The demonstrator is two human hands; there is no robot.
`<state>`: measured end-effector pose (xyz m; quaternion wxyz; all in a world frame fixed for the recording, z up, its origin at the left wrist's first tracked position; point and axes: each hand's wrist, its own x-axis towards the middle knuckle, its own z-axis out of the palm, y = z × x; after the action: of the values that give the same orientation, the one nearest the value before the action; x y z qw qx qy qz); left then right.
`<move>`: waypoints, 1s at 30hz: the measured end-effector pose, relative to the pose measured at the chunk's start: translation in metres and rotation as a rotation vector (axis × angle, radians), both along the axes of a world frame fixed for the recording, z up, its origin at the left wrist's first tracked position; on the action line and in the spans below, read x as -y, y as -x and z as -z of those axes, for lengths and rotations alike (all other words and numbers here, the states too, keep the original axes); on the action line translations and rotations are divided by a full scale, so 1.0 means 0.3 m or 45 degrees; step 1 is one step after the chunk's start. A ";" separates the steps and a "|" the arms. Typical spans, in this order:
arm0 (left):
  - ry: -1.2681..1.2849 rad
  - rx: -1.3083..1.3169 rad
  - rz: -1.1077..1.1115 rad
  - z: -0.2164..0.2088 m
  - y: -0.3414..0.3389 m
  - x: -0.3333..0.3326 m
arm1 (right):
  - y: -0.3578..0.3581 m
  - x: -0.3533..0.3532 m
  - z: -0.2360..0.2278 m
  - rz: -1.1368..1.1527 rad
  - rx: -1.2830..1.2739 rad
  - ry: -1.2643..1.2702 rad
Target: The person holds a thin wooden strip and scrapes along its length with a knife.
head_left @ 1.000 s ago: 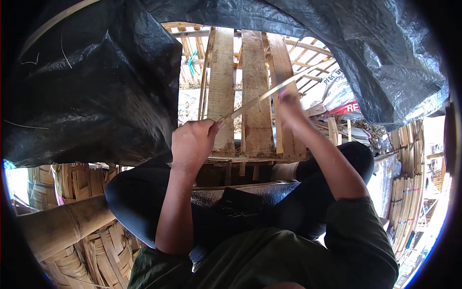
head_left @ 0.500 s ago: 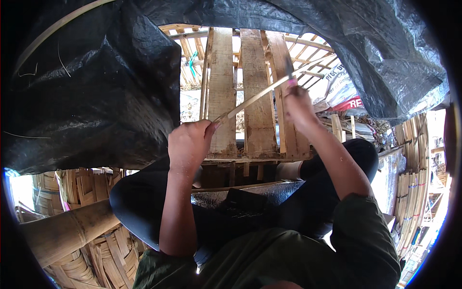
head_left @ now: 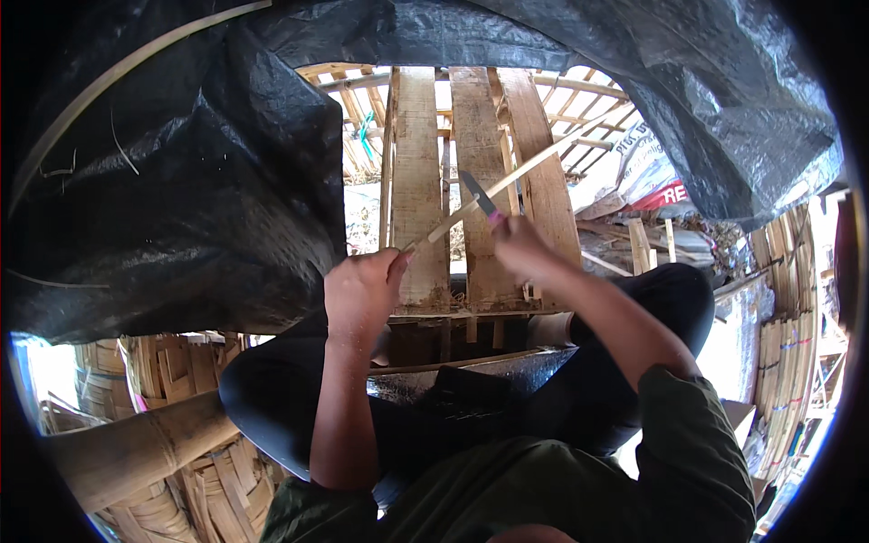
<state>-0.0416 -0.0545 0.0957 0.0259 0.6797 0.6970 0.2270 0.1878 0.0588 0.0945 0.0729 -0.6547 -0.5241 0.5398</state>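
My left hand (head_left: pixel 362 288) is closed around the near end of a long, pale bamboo strip (head_left: pixel 520 171). The strip slants up and to the right, over upright wooden boards. In my right hand (head_left: pixel 522 249) is a knife (head_left: pixel 475 194) with a dark blade and a pink part at the handle. Its blade lies across the strip, a short way beyond my left hand. My right fingers wrap the handle and hide most of it.
Wooden boards (head_left: pixel 417 181) stand in front of my crossed legs. Black plastic sheeting (head_left: pixel 181 199) hangs at left and overhead. A thick bamboo pole (head_left: pixel 136 452) lies at lower left beside woven bamboo (head_left: pixel 163 507). Bundled bamboo strips (head_left: pixel 786 362) stand at right. A printed white sack (head_left: pixel 634 172) is behind.
My right hand and the knife have moved left and down along the strip, closer to my left hand. My left hand keeps its grip on the strip.
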 end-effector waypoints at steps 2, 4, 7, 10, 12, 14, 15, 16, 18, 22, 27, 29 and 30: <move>0.011 0.010 -0.014 -0.047 -0.019 -0.017 | -0.056 -0.096 -0.025 0.244 -0.121 -0.118; 0.021 0.022 -0.036 -0.075 -0.027 -0.031 | -0.065 -0.142 -0.080 0.358 -0.098 -0.190; 0.007 -0.057 0.087 -0.057 -0.047 -0.069 | 0.018 -0.040 -0.156 -0.157 0.162 -0.060; 0.000 0.002 -0.024 -0.060 -0.044 -0.092 | 0.044 -0.038 -0.286 -0.587 0.162 0.231; -0.053 -0.014 -0.010 -0.067 -0.054 -0.118 | -0.063 -0.213 -0.151 0.091 -0.055 -0.094; -0.107 -0.019 0.025 -0.059 -0.078 -0.144 | -0.107 -0.239 0.047 0.140 0.058 -0.290; -0.029 0.000 0.041 -0.046 -0.080 -0.142 | -0.094 -0.229 0.070 0.151 0.164 -0.481; 0.048 0.019 0.058 -0.033 -0.083 -0.140 | -0.094 -0.195 0.088 0.152 0.166 -0.473; 0.073 0.084 0.027 -0.013 -0.063 -0.132 | -0.026 -0.089 -0.006 -0.278 0.134 -0.153; 0.059 0.135 0.082 -0.026 -0.090 -0.171 | -0.193 -0.342 0.056 0.288 -0.119 -0.462; 0.105 0.096 0.139 0.053 -0.054 -0.135 | -0.115 -0.249 0.137 0.041 0.041 -0.280; 0.109 0.122 0.043 0.030 -0.058 -0.135 | -0.109 -0.254 0.048 0.073 -0.040 -0.019; 0.110 0.123 0.038 0.028 -0.058 -0.132 | -0.130 -0.290 0.022 0.233 -0.039 -0.277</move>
<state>-0.0243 -0.0149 0.0873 0.0922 0.6766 0.6938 0.2289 0.2268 0.1459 0.0878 0.2003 -0.6797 -0.5164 0.4808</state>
